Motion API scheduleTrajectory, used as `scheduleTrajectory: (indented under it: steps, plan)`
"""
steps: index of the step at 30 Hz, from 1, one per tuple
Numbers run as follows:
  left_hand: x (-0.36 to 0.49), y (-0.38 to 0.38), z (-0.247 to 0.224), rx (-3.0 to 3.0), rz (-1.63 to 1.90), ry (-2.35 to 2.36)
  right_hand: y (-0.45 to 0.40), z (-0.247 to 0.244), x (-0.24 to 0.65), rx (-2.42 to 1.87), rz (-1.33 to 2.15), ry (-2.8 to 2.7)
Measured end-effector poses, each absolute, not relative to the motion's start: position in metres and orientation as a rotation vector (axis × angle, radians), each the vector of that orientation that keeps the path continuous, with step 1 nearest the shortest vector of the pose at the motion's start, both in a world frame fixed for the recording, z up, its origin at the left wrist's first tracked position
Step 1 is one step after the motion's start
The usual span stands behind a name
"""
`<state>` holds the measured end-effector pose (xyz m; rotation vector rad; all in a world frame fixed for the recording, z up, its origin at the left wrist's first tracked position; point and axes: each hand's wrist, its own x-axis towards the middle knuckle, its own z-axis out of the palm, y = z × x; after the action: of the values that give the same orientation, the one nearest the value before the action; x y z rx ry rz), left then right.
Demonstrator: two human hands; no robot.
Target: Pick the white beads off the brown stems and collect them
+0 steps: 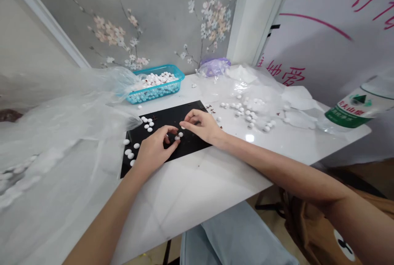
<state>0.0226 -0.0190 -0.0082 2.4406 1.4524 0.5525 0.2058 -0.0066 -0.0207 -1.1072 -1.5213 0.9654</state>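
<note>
A black mat lies on the white table, with several white balls along its left side. My left hand is over the mat, its thumb and fingers curled around a small white ball. Another white ball sits just beside the fingertips. My right hand is above the mat's right part, thumb and index finger pinched on a small white piece that is mostly hidden. Small brown pieces lie near the mat's back edge.
A blue basket full of white balls stands at the back. Clear plastic bags cover the left. Loose white balls, brown bits and more plastic lie to the right, with a water bottle at the far right. A purple bag rests behind.
</note>
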Motion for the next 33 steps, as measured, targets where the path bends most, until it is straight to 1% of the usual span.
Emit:
scheduleTrajectory:
  steps: [4, 8, 12, 15, 17, 21, 24, 28, 31, 33]
  plan:
    - [0.024, -0.021, -0.008, 2.443, 0.7, 1.445, -0.008, -0.02, 0.207, -1.123, 1.17, -1.435]
    - [0.027, -0.023, -0.009, 2.361, 0.872, 1.355, -0.016, -0.025, 0.2, -1.069, 1.224, -1.563]
    - [0.03, -0.024, -0.009, 2.197, 0.979, 1.305, -0.017, -0.019, 0.201, -1.048, 1.198, -1.646]
    - [0.032, -0.025, -0.009, 2.123, 1.008, 1.299, -0.012, 0.002, 0.226, -1.109, 1.002, -1.944]
    - [0.033, -0.025, -0.009, 2.113, 1.024, 1.281, -0.008, 0.02, 0.254, -1.301, 0.77, -2.207]
    - [0.033, -0.023, -0.013, 2.118, 1.0, 1.252, -0.005, 0.039, 0.3, -1.861, 0.86, -2.262]
    - [0.034, -0.024, -0.015, 2.092, 0.991, 1.27, -0.004, 0.036, 0.307, -2.009, 0.962, -2.243]
    - [0.038, -0.027, -0.013, 1.947, 1.009, 1.26, -0.002, 0.029, 0.301, -1.954, 0.992, -2.238]
    - [0.04, -0.028, -0.01, 1.76, 1.024, 1.198, -0.002, 0.03, 0.298, -1.789, 0.809, -2.222]
    - [0.041, -0.028, -0.009, 1.65, 1.024, 1.142, -0.002, 0.029, 0.294, -1.595, 0.738, -2.154]
